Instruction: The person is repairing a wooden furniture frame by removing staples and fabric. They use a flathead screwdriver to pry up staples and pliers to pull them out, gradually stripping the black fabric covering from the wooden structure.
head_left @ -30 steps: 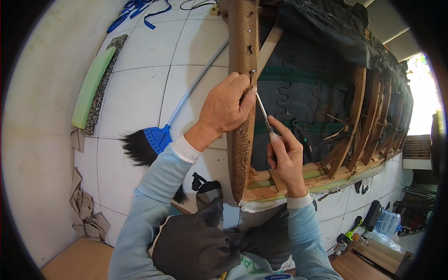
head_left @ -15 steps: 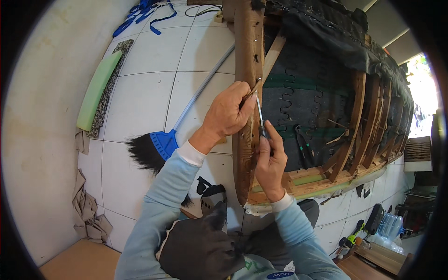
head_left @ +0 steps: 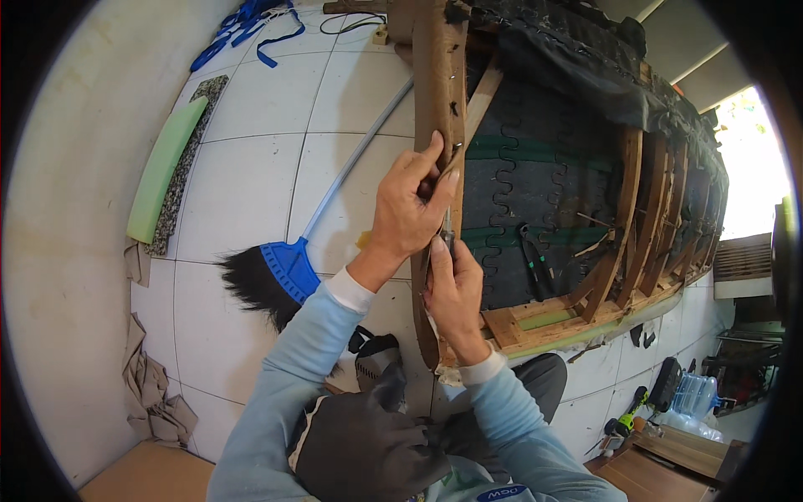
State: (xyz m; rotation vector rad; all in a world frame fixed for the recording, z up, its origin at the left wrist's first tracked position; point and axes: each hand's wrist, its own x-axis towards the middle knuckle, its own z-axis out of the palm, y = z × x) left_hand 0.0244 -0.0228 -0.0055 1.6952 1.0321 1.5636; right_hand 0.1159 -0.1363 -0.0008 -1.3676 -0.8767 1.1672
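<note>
An overturned sofa frame (head_left: 629,226) of bare wood lies in front of me, brown upholstery (head_left: 433,92) wrapped over its near left rail. My left hand (head_left: 406,205) pinches the loose edge of that upholstery, with the index finger stretched up along the rail. Just below, my right hand (head_left: 456,293) grips a screwdriver (head_left: 448,240) by its dark handle, shaft pointing up along the rail's inner edge. The left thumb hides the tip. Staples and torn dark scraps dot the rail above. Green-handled pliers (head_left: 535,255) rest on the black lining inside the frame.
A blue broom (head_left: 288,266) lies on the tiles to the left. Along the wall are a green foam strip (head_left: 167,171) and crumpled brown fabric (head_left: 159,389). Blue straps (head_left: 251,25) lie at far left. A power drill (head_left: 626,418) and plastic bottles (head_left: 696,397) stand at right.
My right hand and the screwdriver have shifted left, closer under the left hand, and the shaft is more covered. My left index finger has straightened upward. The whole view has shifted slightly.
</note>
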